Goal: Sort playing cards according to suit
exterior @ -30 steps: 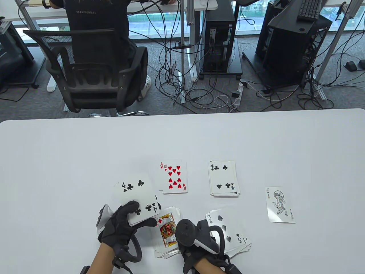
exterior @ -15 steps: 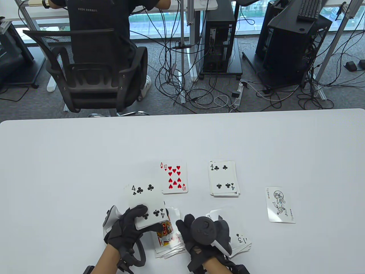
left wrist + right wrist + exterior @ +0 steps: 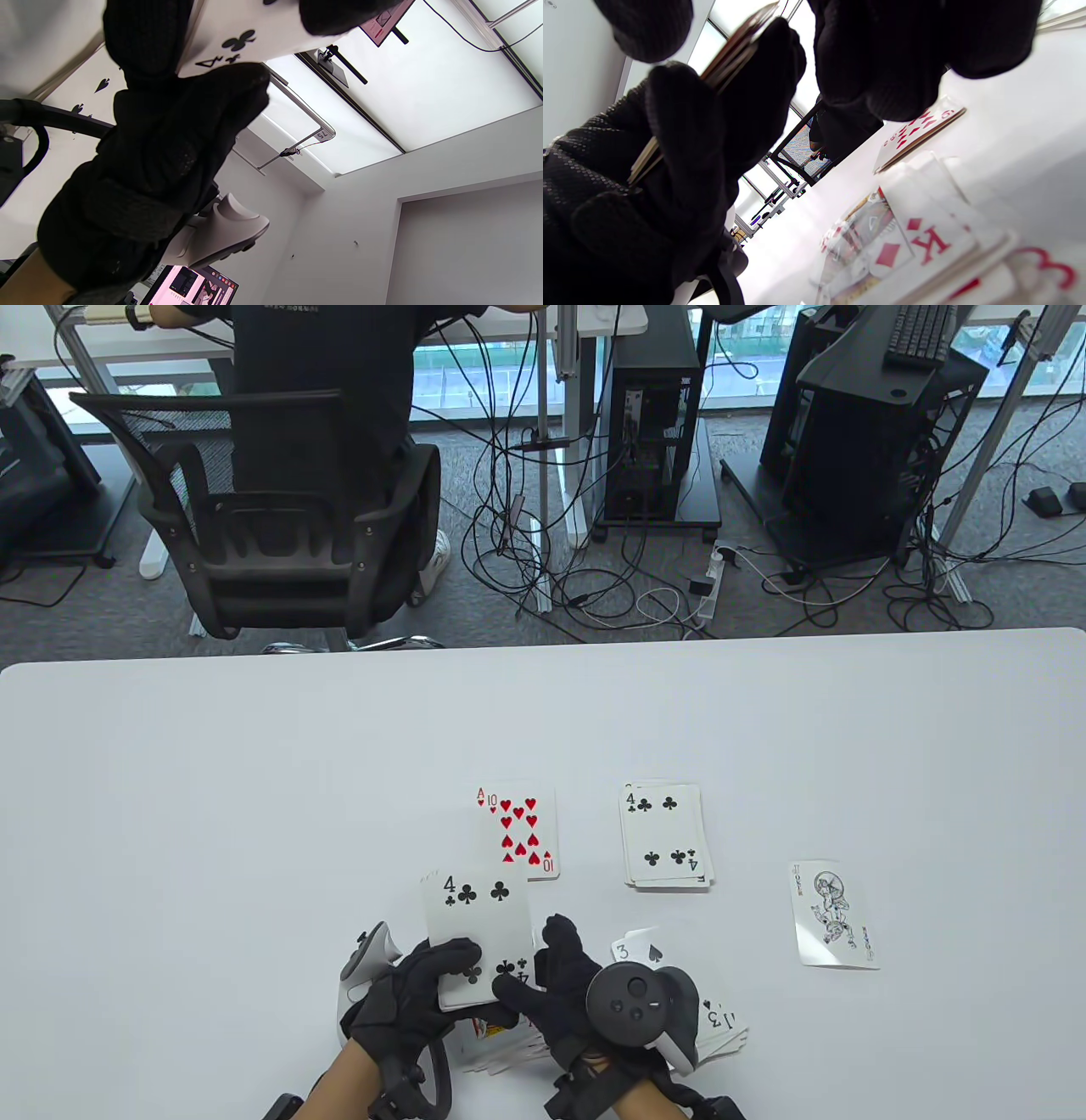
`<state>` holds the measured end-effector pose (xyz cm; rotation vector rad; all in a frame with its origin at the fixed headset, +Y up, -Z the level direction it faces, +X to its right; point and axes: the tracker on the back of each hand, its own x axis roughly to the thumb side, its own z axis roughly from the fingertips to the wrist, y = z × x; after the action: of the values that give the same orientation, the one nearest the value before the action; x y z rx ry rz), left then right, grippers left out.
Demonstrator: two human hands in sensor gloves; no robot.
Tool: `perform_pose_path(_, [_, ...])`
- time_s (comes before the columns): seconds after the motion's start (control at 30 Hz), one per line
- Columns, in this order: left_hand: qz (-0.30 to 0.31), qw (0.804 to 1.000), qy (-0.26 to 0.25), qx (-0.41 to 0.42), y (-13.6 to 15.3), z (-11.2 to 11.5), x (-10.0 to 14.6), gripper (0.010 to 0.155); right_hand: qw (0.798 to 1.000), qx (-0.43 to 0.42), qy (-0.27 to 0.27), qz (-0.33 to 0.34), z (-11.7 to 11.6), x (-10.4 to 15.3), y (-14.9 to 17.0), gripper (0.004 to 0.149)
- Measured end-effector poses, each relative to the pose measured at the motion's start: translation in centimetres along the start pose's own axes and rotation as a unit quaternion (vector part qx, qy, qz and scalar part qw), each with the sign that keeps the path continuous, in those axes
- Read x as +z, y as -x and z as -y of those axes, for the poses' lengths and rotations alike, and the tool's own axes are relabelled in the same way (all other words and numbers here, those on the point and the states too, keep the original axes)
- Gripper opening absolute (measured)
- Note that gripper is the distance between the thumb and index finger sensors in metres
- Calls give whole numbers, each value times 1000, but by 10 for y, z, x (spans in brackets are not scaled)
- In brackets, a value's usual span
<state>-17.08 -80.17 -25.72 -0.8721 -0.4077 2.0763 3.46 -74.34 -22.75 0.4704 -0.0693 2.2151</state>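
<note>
Left hand (image 3: 407,1001): gripped deck (image 3: 479,937), 4 of clubs on top.
Right hand (image 3: 564,993): fingers touched deck's near corner; grip unclear.
Risk: two cards could slide off together, wrong pile.

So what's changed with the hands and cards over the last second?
The left hand carried its held cards rightward, over the diamond pile. The right hand left the spade pile and now touches the held cards' right edge. The heart pile, club pile and joker stayed put.

four card piles (image 3: 666,836) on the table (image 3: 254,814), one lone joker (image 3: 831,914), one held packet (image 3: 479,937), two hands (image 3: 560,984).
</note>
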Motion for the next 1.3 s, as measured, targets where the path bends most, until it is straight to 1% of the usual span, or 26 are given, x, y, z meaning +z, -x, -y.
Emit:
perform_pose_path(0.17, [-5, 1000, 19, -4, 0, 5, -2, 52, 1000, 6, 0, -10, 0, -1, 4, 91])
perform_pose_path(0.27, [-6, 1000, 17, -16, -1, 5, -2, 52, 1000, -6, 18, -20, 3, -1, 6, 86])
perform_pose_path(0.33, [-4, 1000, 16, -14, -2, 5, -2, 52, 999, -22, 37, -27, 7, -1, 9, 77])
perform_pose_path(0.47, [-5, 1000, 20, -15, -2, 4, -2, 52, 995, -50, 86, -23, 16, 0, 11, 55])
perform_pose_path(0.53, [-5, 1000, 21, -13, -2, 4, -2, 52, 994, -48, 96, -21, 19, 0, 11, 49])
perform_pose_path(0.63, [-5, 1000, 21, -13, -2, 4, -2, 52, 993, -43, 108, -20, 21, 1, 12, 43])
perform_pose_path(0.8, [-2, 1000, 17, -8, -3, 4, -1, 52, 990, -50, 129, -35, 28, 1, 18, 40])
perform_pose_path(1.03, [13, 1000, 10, 4, -7, 1, 1, 51, 981, -76, 164, -68, 48, 1, 31, 41])
perform_pose_path(1.17, [21, 1000, 6, 8, -10, 1, 2, 51, 974, -102, 187, -76, 64, -3, 34, 41])
perform_pose_path(1.23, [27, 1000, 5, 9, -12, 1, 3, 51, 969, -115, 204, -82, 76, -7, 36, 41])
perform_pose_path(1.3, [32, 999, 1, 11, -14, 0, 4, 51, 967, -107, 214, -93, 89, -14, 39, 41])
